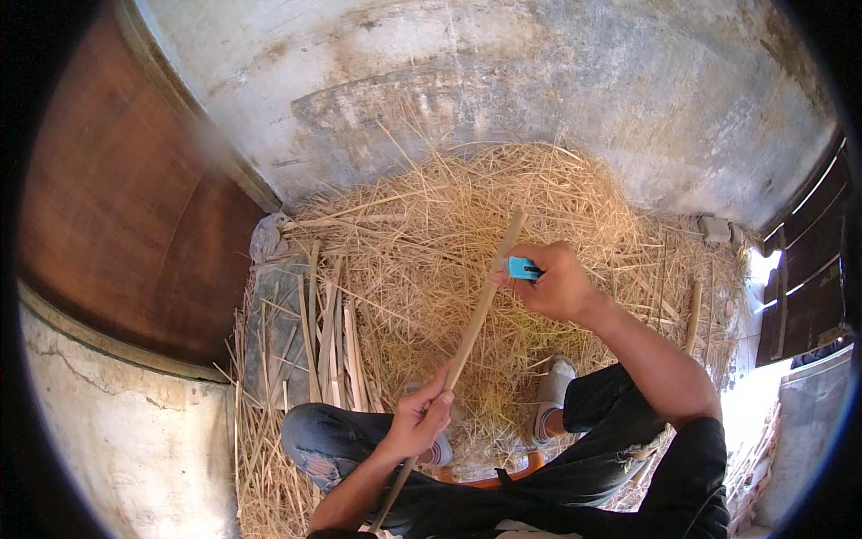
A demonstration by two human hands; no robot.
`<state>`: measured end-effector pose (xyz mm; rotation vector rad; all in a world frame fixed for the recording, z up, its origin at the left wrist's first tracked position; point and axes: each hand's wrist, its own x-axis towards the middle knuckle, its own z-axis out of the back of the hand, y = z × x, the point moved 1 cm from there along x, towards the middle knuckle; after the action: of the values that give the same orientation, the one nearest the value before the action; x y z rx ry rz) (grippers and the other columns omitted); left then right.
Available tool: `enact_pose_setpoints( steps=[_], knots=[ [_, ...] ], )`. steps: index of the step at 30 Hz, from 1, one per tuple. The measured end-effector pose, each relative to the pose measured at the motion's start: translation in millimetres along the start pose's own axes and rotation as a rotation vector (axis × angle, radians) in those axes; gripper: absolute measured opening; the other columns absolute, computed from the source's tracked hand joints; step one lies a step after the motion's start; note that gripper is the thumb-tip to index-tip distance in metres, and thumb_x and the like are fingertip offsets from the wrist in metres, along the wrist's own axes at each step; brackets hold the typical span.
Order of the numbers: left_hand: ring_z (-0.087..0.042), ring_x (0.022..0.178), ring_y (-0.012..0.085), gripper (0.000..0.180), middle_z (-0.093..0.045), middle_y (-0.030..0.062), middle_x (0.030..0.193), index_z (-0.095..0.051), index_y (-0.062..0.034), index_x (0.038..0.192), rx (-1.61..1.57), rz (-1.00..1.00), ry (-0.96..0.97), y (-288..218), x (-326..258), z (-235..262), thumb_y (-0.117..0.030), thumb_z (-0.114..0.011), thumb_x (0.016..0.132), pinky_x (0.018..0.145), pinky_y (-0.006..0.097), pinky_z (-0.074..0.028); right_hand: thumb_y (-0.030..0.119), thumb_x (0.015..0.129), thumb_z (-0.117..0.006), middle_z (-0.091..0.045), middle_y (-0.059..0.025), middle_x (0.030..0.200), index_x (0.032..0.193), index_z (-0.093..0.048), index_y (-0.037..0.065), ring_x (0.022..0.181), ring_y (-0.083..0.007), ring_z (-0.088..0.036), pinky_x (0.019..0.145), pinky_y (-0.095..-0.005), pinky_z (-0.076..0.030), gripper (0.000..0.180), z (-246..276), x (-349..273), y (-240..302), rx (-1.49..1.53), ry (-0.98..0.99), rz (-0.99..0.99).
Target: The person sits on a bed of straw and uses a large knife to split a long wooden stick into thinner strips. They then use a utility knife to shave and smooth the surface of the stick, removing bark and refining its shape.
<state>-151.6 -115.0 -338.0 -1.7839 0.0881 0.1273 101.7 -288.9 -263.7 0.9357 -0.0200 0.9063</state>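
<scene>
A long, thin bamboo strip (479, 316) slants up from my lap toward the far pile. My left hand (420, 415) is closed around its lower part, above my left knee. Near the strip's upper end, my right hand (549, 282) grips a light-blue utility knife (521, 268). The knife's front end lies against or right beside the strip; its blade is hidden, so I cannot tell whether it cuts in. The right thumb and fingertips are close to the strip there.
Straw-like shavings (530, 184) heap against the stained wall (557, 81). Split bamboo strips (337, 346) lie to the left beside a grey slab (272, 314). A brown door panel (135, 198) stands at the left. An orange stool (503, 478) shows between my legs. A small grey block (716, 228) sits at the far right.
</scene>
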Motion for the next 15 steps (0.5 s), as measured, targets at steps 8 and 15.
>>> enact_pose_setpoints(
  steps=[8,15],
  knots=[
    [-0.033,0.047,0.0032,0.053,-0.038,-0.0043,0.063,-0.029,-0.0041,0.157,0.013,-0.048,0.005,1,3,4,-0.012,-0.046,0.107,0.043,0.022,-0.03,0.025,0.094,-0.068,-0.067,-0.0143,0.073,0.092,-0.066,0.002,0.067,-0.0222,-0.067,0.058,-0.0399,-0.048,0.023,18,17,-25,0.136,-0.193,-0.233],
    [-0.04,0.057,0.0009,0.052,-0.043,-0.007,0.068,-0.036,-0.0017,0.153,0.137,-0.049,-0.106,-3,1,7,-0.01,-0.052,0.104,0.051,0.02,-0.033,0.038,0.1,-0.056,-0.066,-0.0164,0.073,0.096,-0.063,0.004,0.067,-0.0344,-0.066,0.057,-0.0475,-0.049,0.035,5,-4,24,-0.221,0.242,-0.287]
  ],
)
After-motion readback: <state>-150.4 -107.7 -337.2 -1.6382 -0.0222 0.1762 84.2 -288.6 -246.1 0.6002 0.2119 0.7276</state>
